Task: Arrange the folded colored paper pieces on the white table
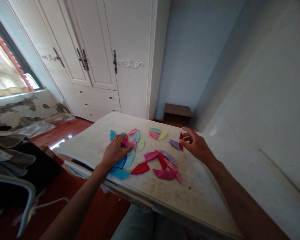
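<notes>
Where folded papers (140, 168) lie, stained white table (187, 201), wardrobe (133, 33) behind.

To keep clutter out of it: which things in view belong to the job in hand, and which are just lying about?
In use, it seems:
red folded piece, in the right hand;
pink folded piece, at the left hand;
other folded pieces on the white table.

Likely not involved:
crumpled plastic on the floor;
brown open-fronted cabinet;
white wardrobe.
</notes>
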Tool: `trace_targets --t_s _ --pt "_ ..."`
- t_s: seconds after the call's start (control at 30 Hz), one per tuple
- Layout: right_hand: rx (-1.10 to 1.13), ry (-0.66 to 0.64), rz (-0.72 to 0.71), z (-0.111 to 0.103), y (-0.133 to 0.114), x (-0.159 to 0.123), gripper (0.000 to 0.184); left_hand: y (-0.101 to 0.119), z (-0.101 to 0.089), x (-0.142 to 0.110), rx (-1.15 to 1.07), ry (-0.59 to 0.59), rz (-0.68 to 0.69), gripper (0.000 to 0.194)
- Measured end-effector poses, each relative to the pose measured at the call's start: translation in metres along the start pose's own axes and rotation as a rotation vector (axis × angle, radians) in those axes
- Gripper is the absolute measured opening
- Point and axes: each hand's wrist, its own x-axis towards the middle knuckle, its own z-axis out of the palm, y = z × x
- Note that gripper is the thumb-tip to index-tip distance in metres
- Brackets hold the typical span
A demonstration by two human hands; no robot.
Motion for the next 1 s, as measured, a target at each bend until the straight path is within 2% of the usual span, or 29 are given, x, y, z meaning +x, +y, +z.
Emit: trace_targets --t_s 0.13,0.27,0.4,0.5,0.63,0.73,0.83,0.9,1.0 --pt "-0.129 -0.056 0.142 -0.004 0.025 -0.009 0.053 -0.003 0.000 0.002 -0.074 0.023 -0.020 0.044" --pt "-0.095 -0.114 0.200 -0.004 0.029 -0.012 0.050 0.000 -0.003 0.002 -0.140 0.080 0.009 0.038" --pt "0.000 -0.207 0.160 -0.004 0.023 -0.013 0.046 0.005 -0.011 -0.001 -0.261 0.298 0.021 0.035" --pt "0.078 -0.355 0.054 -0.005 0.016 -0.017 0.046 0.002 -0.020 -0.008 -0.358 0.413 -0.035 0.035" --pt "0.134 -0.498 0.024 -0.005 0.008 -0.021 0.052 -0.014 -0.034 -0.025 -0.348 0.354 -0.125 0.033" --pt "0.108 -0.482 0.040 -0.004 0.005 -0.023 0.051 -0.029 -0.046 -0.039 -0.252 0.244 -0.152 0.032" --pt "0.097 -0.447 0.050 -0.003 0.004 -0.024 0.051 -0.039 -0.055 -0.049 -0.156 0.134 -0.085 0.036" --pt "0.088 -0.429 0.048 0.000 0.005 -0.025 0.050 -0.044 -0.060 -0.052 -0.043 0.115 -0.060 0.040" --pt "0.074 -0.386 0.023 0.004 0.006 -0.027 0.047 -0.044 -0.062 -0.053 0.140 0.162 -0.107 0.043"
